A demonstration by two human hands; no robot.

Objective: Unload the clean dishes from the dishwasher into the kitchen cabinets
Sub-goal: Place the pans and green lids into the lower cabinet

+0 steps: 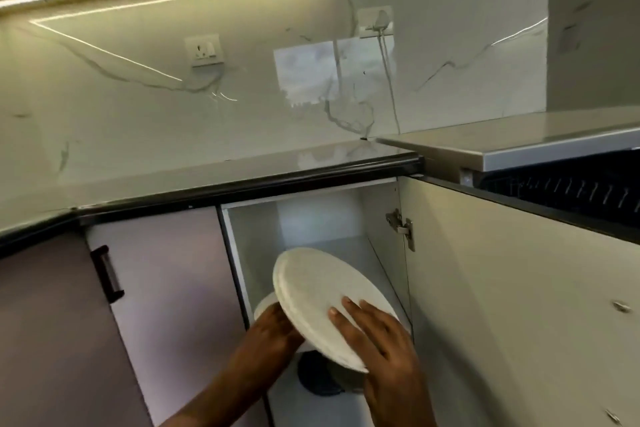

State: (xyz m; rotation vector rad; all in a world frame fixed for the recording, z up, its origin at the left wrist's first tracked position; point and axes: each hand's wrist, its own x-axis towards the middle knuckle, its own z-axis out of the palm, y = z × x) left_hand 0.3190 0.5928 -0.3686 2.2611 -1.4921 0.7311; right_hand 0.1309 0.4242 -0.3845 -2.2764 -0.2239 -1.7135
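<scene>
A stack of white plates (322, 291) is held tilted in front of the open lower cabinet (311, 218). My left hand (273, 329) grips the stack at its lower left edge, its fingers hidden underneath. My right hand (377, 336) holds the lower right rim, with fingers lying across the top face and the thumb out of sight. The rim of another white plate (264, 308) shows below the stack by my left hand. A dark bowl (317, 378) sits on the cabinet floor under the plates. The dishwasher (568, 189) stands open at the right, its dark rack showing.
The cabinet's door (512, 288) hangs open to the right, on a metal hinge (401, 227). A closed door with a dark handle (107, 274) is on the left. The countertop edge (242, 180) runs above, with wall sockets (204, 49) on the marble backsplash.
</scene>
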